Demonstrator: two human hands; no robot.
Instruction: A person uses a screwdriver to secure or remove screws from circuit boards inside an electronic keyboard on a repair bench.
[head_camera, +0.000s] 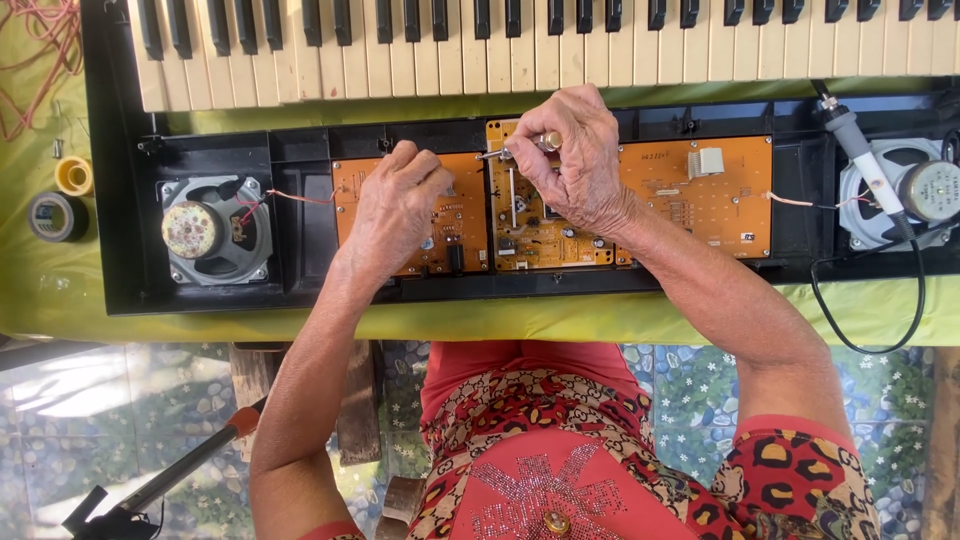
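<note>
Now, screwdriver (520, 148) pinched in right hand (575, 165) fingers

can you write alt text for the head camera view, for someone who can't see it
Seen from above, a person's right hand holds a small metal tool to the middle orange circuit board inside an opened electronic keyboard, while the left hand rests on the left circuit board. A round speaker sits at each end, and a soldering iron lies across the right one.
</note>
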